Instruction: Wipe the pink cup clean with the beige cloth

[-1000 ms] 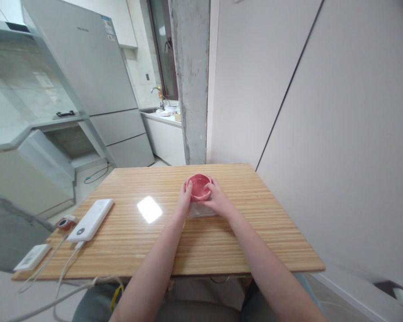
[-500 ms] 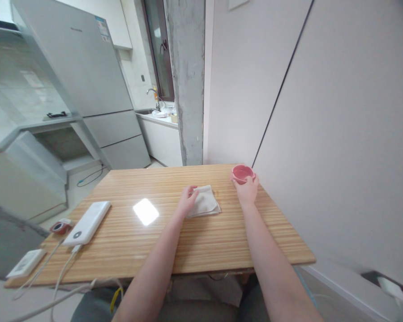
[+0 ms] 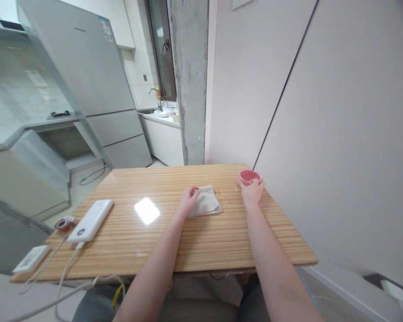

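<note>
A small pink bowl (image 3: 249,174) sits at the far right edge of the wooden table. My right hand (image 3: 252,192) grips its near side, thumb to the left and fingers to the right. Left of it lies a folded off-white cloth (image 3: 207,202), flat on the tabletop. My left hand (image 3: 189,201) is at the cloth's left edge, with its thumb and curled fingers closed on that edge. The undersides of the left fingers are partly hidden.
On the table's left are a white power bank (image 3: 91,221) with a cable plugged in, a white box-like device (image 3: 32,259) and a small reddish-brown object (image 3: 64,223). A wall (image 3: 305,147) runs along the right side.
My right hand has moved the pink bowl slightly right, farther from the cloth. The left hand's fingers look more drawn together at the cloth, which has stayed in place.
</note>
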`<move>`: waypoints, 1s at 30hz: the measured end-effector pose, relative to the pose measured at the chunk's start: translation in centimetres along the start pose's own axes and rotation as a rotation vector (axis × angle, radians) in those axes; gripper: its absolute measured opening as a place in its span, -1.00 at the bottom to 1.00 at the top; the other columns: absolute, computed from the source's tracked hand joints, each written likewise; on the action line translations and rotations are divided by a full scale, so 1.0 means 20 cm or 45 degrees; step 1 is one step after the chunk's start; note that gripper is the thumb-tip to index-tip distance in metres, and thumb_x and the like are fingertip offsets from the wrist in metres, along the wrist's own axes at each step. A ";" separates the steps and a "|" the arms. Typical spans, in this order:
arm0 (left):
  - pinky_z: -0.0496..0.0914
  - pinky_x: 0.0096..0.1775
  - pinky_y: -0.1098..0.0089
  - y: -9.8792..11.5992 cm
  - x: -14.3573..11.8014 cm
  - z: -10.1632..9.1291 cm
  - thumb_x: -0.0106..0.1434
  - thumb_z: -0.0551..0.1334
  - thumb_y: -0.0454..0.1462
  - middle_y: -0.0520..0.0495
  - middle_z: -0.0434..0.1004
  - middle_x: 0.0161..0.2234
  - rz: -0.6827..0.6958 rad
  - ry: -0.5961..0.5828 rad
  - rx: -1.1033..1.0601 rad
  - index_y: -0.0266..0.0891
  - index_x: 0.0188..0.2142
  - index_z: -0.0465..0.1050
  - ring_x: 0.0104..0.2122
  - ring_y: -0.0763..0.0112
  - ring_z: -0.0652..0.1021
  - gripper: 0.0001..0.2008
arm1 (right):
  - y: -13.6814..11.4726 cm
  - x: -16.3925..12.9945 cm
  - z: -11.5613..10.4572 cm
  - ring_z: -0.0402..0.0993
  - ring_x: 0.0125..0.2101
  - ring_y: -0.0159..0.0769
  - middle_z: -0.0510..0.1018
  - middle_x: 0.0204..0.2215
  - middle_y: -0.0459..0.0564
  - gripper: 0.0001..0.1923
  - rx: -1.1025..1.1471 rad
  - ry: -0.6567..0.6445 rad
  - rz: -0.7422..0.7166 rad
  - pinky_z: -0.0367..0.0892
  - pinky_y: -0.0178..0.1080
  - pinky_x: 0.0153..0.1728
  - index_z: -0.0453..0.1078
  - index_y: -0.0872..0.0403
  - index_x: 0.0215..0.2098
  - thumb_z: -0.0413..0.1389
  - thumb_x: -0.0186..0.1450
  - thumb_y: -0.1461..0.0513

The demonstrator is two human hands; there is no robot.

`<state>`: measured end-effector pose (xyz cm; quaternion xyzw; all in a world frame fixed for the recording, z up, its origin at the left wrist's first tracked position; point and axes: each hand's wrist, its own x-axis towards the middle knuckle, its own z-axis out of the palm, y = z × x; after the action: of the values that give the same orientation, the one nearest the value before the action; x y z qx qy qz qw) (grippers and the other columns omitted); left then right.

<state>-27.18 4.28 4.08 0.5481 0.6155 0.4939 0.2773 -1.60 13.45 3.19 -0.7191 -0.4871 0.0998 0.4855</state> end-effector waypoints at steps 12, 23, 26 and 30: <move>0.36 -0.21 0.32 0.07 -0.04 0.00 0.13 0.19 -0.26 -0.08 0.53 -0.36 0.123 -0.102 0.008 -0.23 -0.36 0.47 -0.32 0.34 0.48 -0.88 | -0.24 -0.26 0.09 0.41 -0.22 -0.16 0.48 -0.21 0.14 -0.62 0.204 -0.525 -0.678 0.31 -0.09 -0.12 0.31 0.14 -0.01 -0.04 0.28 0.12; 0.28 -0.34 0.36 0.04 -0.04 0.04 0.21 0.11 -0.17 -0.02 0.46 -0.48 0.163 -0.247 0.103 -0.24 -0.35 0.42 -0.44 0.38 0.42 -0.80 | -0.27 -0.39 0.17 0.37 -0.33 -0.27 0.45 -0.42 -0.04 -0.94 0.156 -0.903 -0.546 0.27 -0.22 -0.23 0.32 0.06 -0.44 0.09 0.16 0.23; 0.29 -0.34 0.37 0.08 -0.05 0.03 0.21 0.13 -0.07 -0.01 0.44 -0.49 0.057 -0.209 -0.046 -0.23 -0.36 0.38 -0.44 0.39 0.44 -0.74 | -0.32 -0.42 0.19 0.41 -0.33 -0.26 0.48 -0.41 -0.06 -0.80 0.594 -1.024 -0.312 0.30 -0.22 -0.24 0.33 0.05 -0.40 0.07 0.19 0.08; 0.32 -0.33 0.38 0.11 -0.06 0.02 0.12 0.25 -0.05 -0.04 0.47 -0.43 -0.027 -0.052 -0.135 -0.25 -0.30 0.37 -0.41 0.39 0.46 -0.69 | -0.38 -0.45 0.15 0.48 -0.27 -0.21 0.56 -0.32 0.01 -0.49 1.093 -1.325 0.003 0.36 -0.20 -0.29 0.39 0.04 -0.36 -0.04 0.18 -0.20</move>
<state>-25.62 3.00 5.78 0.5361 0.5884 0.5115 0.3237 -12.51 8.40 4.73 -0.3210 -0.5738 0.6185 0.4302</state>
